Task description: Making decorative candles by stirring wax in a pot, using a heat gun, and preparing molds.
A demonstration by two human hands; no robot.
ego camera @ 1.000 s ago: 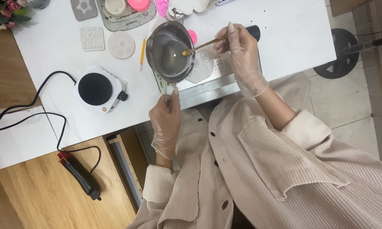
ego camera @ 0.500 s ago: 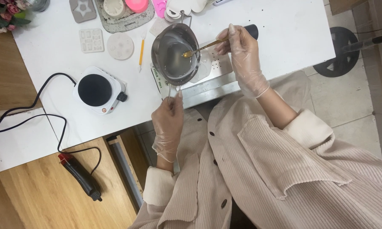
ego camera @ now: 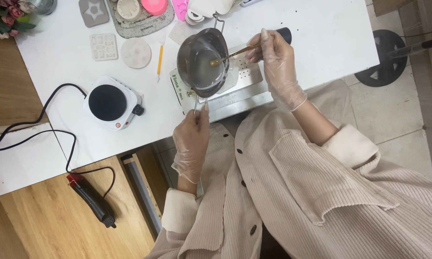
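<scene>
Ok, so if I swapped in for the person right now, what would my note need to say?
Left hand: gloved, pinching the wire handle of the metal pot.
Right hand: gloved, holding the gold spoon, its tip in the pot's pale liquid.
Where: the pot is over the metal tray, off the hotplate.
Done: liquid is in the pot.
Left: the white moulds look unfilled.
</scene>
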